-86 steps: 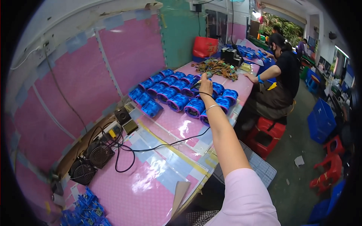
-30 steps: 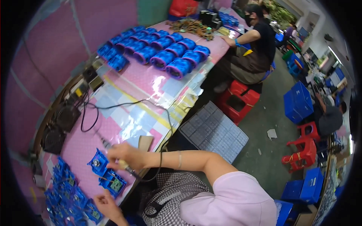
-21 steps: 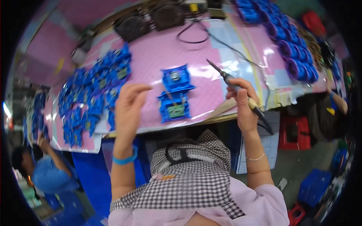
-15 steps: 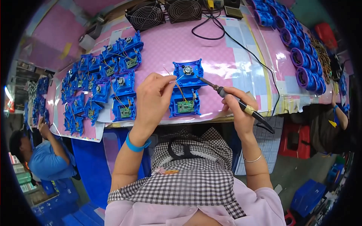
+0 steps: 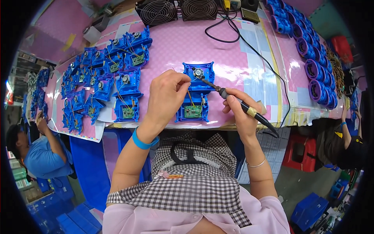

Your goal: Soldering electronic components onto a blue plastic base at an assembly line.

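Observation:
In front of me lies a blue plastic housing half (image 5: 210, 72) with a small round speaker (image 5: 198, 73). Adjoining it on the near side is a second blue half (image 5: 203, 97) carrying a green circuit board (image 5: 193, 112). My right hand (image 5: 242, 111) grips a soldering iron (image 5: 245, 107) by its black handle. The iron's tip reaches the speaker's lower edge; whether it touches is too small to tell. My left hand (image 5: 165, 97) is pinched beside the speaker on a thin wire, whose reddish end shows above the fingers. The fingertips hide most of it.
Several similar blue assemblies (image 5: 126, 84) crowd the table's left. Rows of blue-purple round housings (image 5: 314, 70) line the right. Two black fans (image 5: 157, 13) stand at the back. A black cable (image 5: 269, 68) runs down the right. Co-workers sit at both sides, one in a blue shirt (image 5: 46, 158).
The soldering iron's tip has moved left, from the housing's right part to the speaker's lower edge. My left hand has shifted slightly right, and the whole view has shifted a little.

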Demonstrator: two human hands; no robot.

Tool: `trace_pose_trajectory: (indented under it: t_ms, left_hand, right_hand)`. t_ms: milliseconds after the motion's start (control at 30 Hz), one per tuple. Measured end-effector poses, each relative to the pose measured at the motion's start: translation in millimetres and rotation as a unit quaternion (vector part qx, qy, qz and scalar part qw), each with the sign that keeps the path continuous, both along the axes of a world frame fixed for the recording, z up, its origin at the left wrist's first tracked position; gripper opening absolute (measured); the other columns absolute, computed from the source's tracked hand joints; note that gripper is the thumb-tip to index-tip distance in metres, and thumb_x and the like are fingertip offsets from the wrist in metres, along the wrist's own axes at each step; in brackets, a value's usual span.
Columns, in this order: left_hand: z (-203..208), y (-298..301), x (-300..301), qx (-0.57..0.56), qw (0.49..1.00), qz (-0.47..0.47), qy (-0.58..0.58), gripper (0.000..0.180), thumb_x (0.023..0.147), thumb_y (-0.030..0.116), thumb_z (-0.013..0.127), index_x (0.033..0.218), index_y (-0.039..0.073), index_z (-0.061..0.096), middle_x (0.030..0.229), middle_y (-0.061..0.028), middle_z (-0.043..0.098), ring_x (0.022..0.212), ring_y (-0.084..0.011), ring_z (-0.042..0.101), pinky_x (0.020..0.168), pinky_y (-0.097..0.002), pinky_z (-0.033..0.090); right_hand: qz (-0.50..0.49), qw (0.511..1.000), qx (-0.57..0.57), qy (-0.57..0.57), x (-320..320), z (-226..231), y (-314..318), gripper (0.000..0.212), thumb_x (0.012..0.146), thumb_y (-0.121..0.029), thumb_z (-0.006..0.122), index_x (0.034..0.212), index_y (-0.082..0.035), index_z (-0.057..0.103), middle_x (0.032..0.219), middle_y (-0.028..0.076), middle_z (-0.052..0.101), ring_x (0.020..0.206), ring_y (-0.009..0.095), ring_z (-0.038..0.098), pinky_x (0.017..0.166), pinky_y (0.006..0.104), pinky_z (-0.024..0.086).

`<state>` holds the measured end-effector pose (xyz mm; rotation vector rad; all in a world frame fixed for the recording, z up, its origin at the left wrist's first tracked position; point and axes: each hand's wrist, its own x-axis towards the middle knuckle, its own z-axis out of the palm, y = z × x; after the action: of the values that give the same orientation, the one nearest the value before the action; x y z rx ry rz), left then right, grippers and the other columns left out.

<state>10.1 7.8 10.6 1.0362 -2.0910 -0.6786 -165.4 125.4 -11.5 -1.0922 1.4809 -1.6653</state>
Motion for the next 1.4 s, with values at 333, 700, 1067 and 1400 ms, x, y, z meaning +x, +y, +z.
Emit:
trace_pose_trajectory:
  t_ms: [333, 700, 1067, 1400]
  left_hand:
    - [-4, -1, 0, -0.029, 1.0, -0.008, -0.009, 0.008, 0.076, 0.002, 0.066, 0.083, 0.001, 0.069, 0.078, -0.013, 0.064, 0.068, -0.0279, 0.063, 0.061, -0.0368, 0.05]
    - [-4, 3, -22, -0.082, 0.994, -0.034, -0.064, 0.006, 0.076, 0.003, 0.067, 0.082, 0.001, 0.065, 0.077, -0.0116, 0.062, 0.069, -0.0278, 0.062, 0.061, -0.0365, 0.048]
    - [-9, -2, -29, -0.066, 0.994, -0.048, -0.067, 0.005, 0.08, 0.005, 0.06, 0.081, 0.001, 0.064, 0.077, -0.0152, 0.06, 0.074, -0.0343, 0.062, 0.065, -0.0437, 0.05]
    - [4, -2, -3, -0.03, 0.995, 0.07, 0.057, 0.013, 0.079, 0.006, 0.07, 0.091, 0.001, 0.069, 0.079, -0.0091, 0.064, 0.062, -0.0171, 0.058, 0.057, -0.0279, 0.044]
  right_hand:
    - [0.009, 0.993, 0.003, 0.119, -4, 5, 4, 0.02, 0.087, -0.004, 0.063, 0.104, 0.006, 0.066, 0.076, 0.01, 0.068, 0.063, 0.011, 0.064, 0.058, 0.0214, 0.051]
    - [-0.019, 0.997, 0.034, 0.066, -22, 13, 1, 0.02, 0.086, -0.004, 0.064, 0.102, 0.006, 0.067, 0.074, 0.01, 0.067, 0.059, 0.012, 0.061, 0.056, 0.0222, 0.048]
    - [-0.011, 0.996, 0.046, 0.075, -24, 8, -2, 0.02, 0.086, -0.004, 0.064, 0.103, 0.005, 0.068, 0.076, 0.01, 0.068, 0.06, 0.012, 0.063, 0.055, 0.0216, 0.05]
    - [-0.017, 0.996, 0.021, 0.084, -26, 10, 2, 0.019, 0.085, -0.004, 0.065, 0.102, 0.005, 0.068, 0.075, 0.01, 0.067, 0.06, 0.012, 0.062, 0.056, 0.0221, 0.05]
